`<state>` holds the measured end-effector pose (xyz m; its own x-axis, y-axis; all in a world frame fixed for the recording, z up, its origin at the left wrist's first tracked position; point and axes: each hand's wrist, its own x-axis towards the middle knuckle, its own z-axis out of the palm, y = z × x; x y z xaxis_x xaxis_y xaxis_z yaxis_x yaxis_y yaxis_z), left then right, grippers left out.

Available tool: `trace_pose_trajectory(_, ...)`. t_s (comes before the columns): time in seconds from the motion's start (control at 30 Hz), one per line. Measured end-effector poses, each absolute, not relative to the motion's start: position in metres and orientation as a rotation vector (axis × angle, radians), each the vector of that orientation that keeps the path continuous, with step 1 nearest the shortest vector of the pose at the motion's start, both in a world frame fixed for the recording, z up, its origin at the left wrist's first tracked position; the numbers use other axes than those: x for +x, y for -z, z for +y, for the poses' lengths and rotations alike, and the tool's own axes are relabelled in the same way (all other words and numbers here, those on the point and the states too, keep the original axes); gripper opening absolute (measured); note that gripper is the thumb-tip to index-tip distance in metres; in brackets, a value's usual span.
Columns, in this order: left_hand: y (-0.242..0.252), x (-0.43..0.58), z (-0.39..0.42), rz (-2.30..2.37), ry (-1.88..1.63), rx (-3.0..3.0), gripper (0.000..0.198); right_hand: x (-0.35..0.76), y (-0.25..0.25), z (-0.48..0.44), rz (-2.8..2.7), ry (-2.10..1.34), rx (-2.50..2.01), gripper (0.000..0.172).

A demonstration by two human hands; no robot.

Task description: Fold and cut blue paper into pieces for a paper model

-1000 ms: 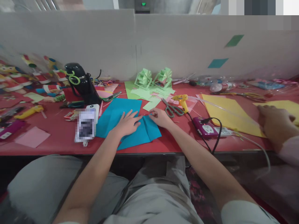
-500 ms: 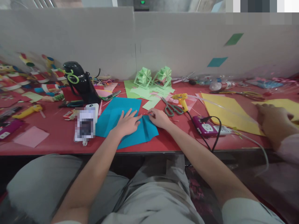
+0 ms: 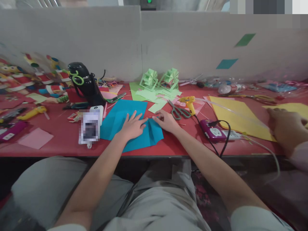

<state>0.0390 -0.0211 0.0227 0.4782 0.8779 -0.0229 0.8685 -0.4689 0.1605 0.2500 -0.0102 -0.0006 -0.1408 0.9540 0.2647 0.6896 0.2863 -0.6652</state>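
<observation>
A blue sheet of paper (image 3: pixel 115 117) lies on the red table in front of me, with raised creases near its right end. My left hand (image 3: pixel 132 127) rests flat on it, palm down and fingers spread. At the paper's upper right edge, my right hand (image 3: pixel 168 122) has its fingers bent and its thumb against the creased part. The fingertips' exact hold is partly hidden. Grey-handled scissors (image 3: pixel 178 112) and a yellow glue gun (image 3: pixel 189 104) lie just beyond my right hand.
Left of the paper are a phone (image 3: pixel 90 126) and a black bottle (image 3: pixel 83 83). Green folded-paper models (image 3: pixel 149 79) stand at the back. On the right, a purple power box (image 3: pixel 213 131) with cables sits before yellow paper (image 3: pixel 238 117), near another person's hand (image 3: pixel 286 126).
My right thumb and fingers have shifted slightly at the paper's edge and look a little less tightly pinched. My left hand stays flat. The view has turned slightly left.
</observation>
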Motion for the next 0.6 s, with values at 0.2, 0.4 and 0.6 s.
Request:
trace_pose_trajectory(0.2, -0.019, 0.038, -0.018, 1.531, -0.181, 2.637, 0.048, 0.26, -0.005, -0.017, -1.846, -0.684, -1.345, 0.045)
trace_pose_trajectory(0.4, -0.021, 0.04, -0.017, 1.641, -0.286, 2.674, 0.046, 0.26, -0.002, -0.012, -1.837, -0.674, -1.332, 0.029)
trace_pose_trajectory(0.6, -0.021, 0.043, -0.02, 1.507, -0.126, 2.662, 0.051, 0.256, -0.001, -0.011, -1.832, -0.608, -1.381, 0.023)
